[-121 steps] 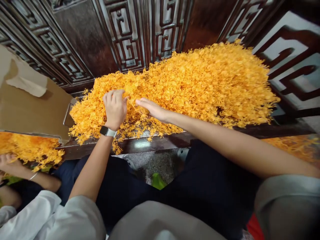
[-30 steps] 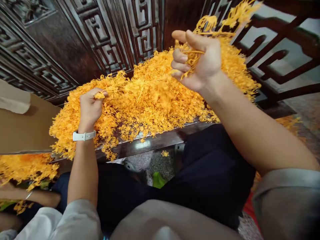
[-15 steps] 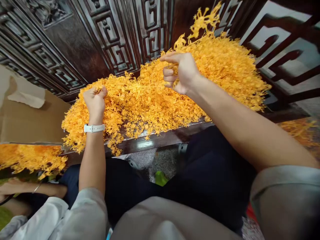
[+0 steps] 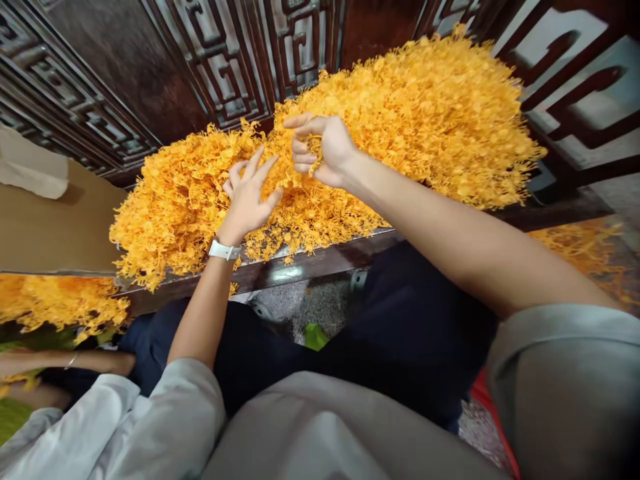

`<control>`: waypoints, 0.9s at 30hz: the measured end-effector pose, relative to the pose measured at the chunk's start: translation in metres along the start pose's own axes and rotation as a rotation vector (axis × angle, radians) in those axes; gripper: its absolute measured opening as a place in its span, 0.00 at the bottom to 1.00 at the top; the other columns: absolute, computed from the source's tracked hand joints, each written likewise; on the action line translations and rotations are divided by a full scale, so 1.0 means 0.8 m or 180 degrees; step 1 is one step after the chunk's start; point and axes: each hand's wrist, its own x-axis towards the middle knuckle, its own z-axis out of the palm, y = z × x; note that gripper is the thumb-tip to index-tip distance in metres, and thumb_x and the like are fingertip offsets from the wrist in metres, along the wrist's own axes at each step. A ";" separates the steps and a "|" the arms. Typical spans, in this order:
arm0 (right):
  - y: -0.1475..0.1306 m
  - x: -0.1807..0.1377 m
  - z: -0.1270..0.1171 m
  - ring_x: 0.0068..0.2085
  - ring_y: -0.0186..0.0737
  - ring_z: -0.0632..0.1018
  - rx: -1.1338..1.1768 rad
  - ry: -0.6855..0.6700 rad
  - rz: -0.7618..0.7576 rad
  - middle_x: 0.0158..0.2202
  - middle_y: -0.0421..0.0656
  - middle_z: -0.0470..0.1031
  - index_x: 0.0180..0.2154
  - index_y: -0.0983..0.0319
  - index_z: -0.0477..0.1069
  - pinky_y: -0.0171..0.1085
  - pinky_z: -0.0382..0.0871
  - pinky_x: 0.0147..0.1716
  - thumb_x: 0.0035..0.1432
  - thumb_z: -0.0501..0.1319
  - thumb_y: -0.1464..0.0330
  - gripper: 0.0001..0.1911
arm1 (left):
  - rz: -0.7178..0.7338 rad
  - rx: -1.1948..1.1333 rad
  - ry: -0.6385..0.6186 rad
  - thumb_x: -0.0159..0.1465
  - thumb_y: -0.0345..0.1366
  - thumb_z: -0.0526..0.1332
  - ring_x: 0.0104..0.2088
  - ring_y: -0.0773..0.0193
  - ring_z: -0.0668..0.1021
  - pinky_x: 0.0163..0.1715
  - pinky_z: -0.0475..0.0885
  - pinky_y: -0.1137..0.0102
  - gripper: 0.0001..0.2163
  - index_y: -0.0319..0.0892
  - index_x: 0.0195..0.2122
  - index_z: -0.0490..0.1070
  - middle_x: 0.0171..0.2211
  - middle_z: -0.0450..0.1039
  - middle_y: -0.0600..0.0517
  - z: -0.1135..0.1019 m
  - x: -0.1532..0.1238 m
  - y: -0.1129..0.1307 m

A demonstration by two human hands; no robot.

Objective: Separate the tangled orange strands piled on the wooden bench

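Note:
A big heap of orange plastic flower sprigs [image 4: 425, 113] lies along a dark wooden bench [image 4: 300, 270]. My left hand [image 4: 249, 198], with a white watch on the wrist, hovers over the heap's middle with its fingers spread and nothing in them. Just to its right, my right hand [image 4: 320, 150] is curled with a few orange sprigs pinched in its fingers, resting against the heap.
Carved dark wooden panels [image 4: 225, 60] rise behind the heap. A cardboard box [image 4: 50, 227] stands at the left with more orange sprigs [image 4: 55, 310] below it. Another person's arm [image 4: 75, 363] shows at the lower left. My dark-trousered legs are under the bench edge.
My right hand has come down from head height to the heap with its sprigs. My left hand has let go of its bunch, opened its fingers and moved right toward the right hand.

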 end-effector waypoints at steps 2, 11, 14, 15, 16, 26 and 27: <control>0.000 -0.006 0.000 0.17 0.33 0.53 -0.0008 -0.0260 0.0071 0.19 0.32 0.55 0.40 0.54 0.62 0.35 0.51 0.18 0.64 0.61 0.62 0.08 | -0.0007 -0.0116 0.0058 0.73 0.53 0.56 0.67 0.38 0.62 0.61 0.59 0.43 0.25 0.54 0.69 0.68 0.72 0.64 0.47 0.007 0.002 -0.004; 0.006 -0.021 0.011 0.18 0.33 0.51 -0.0336 -0.0623 0.0069 0.18 0.33 0.56 0.40 0.56 0.66 0.34 0.50 0.18 0.61 0.58 0.69 0.04 | -0.0387 -0.0798 0.0558 0.65 0.34 0.68 0.42 0.55 0.77 0.50 0.69 0.57 0.03 0.43 0.34 0.80 0.37 0.80 0.48 0.041 0.010 -0.040; 0.005 -0.022 0.018 0.18 0.34 0.52 -0.0297 -0.0522 -0.0046 0.18 0.32 0.54 0.39 0.56 0.65 0.35 0.50 0.18 0.60 0.60 0.69 0.06 | -0.0629 -0.1355 0.1034 0.64 0.30 0.66 0.34 0.62 0.77 0.40 0.71 0.66 0.05 0.43 0.30 0.75 0.32 0.78 0.50 0.033 0.022 -0.053; 0.004 -0.023 0.023 0.18 0.34 0.52 -0.0281 -0.0489 -0.0083 0.18 0.32 0.54 0.39 0.56 0.64 0.35 0.50 0.18 0.60 0.60 0.68 0.06 | -0.0738 -0.1495 0.1161 0.64 0.29 0.65 0.32 0.63 0.76 0.37 0.71 0.67 0.06 0.43 0.30 0.74 0.30 0.77 0.51 0.029 0.026 -0.056; 0.002 -0.025 0.028 0.18 0.34 0.51 -0.0268 -0.0468 -0.0121 0.18 0.32 0.53 0.39 0.55 0.64 0.35 0.50 0.18 0.60 0.61 0.68 0.07 | -0.0837 -0.1602 0.1274 0.64 0.28 0.64 0.31 0.64 0.75 0.34 0.70 0.68 0.06 0.43 0.30 0.73 0.29 0.76 0.51 0.026 0.032 -0.059; -0.028 -0.089 0.031 0.19 0.31 0.51 -0.0221 -0.0926 -0.0361 0.18 0.32 0.56 0.44 0.58 0.67 0.32 0.47 0.18 0.59 0.58 0.74 0.11 | -0.1748 -0.1786 0.2860 0.70 0.49 0.64 0.30 0.67 0.68 0.31 0.62 0.68 0.19 0.44 0.30 0.61 0.26 0.58 0.57 -0.041 0.070 -0.178; -0.032 -0.090 0.025 0.19 0.31 0.51 -0.0255 -0.0876 -0.0393 0.18 0.32 0.56 0.44 0.58 0.68 0.33 0.47 0.18 0.60 0.59 0.74 0.10 | -0.1710 -0.1783 0.2908 0.72 0.54 0.59 0.29 0.69 0.66 0.31 0.60 0.68 0.21 0.44 0.30 0.59 0.26 0.57 0.58 -0.051 0.069 -0.194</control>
